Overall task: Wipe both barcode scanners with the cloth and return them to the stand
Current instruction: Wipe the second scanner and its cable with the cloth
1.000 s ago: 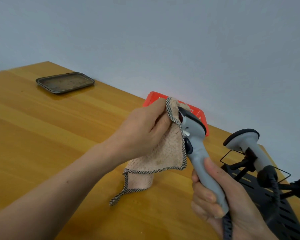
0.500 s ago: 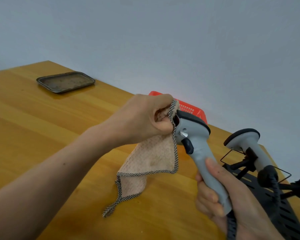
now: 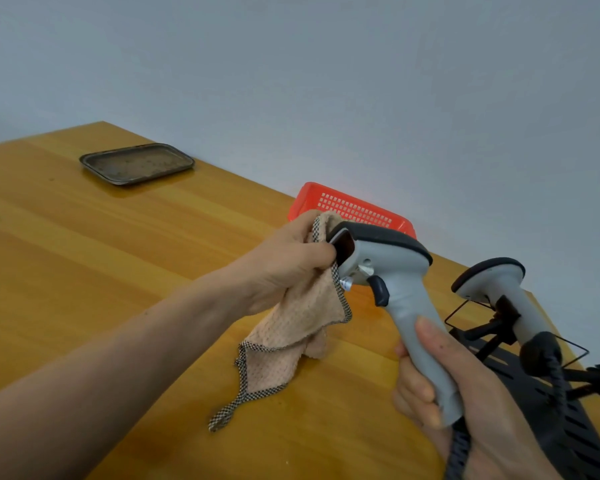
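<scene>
At right, stand point(image 3: 541, 420) holds one grey scanner point(image 3: 492, 280).

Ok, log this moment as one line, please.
phase: wiping | left hand: holds cloth at held scanner front | right hand: grips its handle | other scanner: on stand

Ref point: the left hand point(image 3: 291, 265) grip. Red mesh basket point(image 3: 355, 207) is sitting just behind it, near the table's far edge, with its lower part hidden. Dark metal tray point(image 3: 136, 163) is lying flat well off to its far left, stained inside. Wooden table point(image 3: 118, 306) is spreading beneath it. Pale grey wall point(image 3: 326, 81) is filling the background.
</scene>
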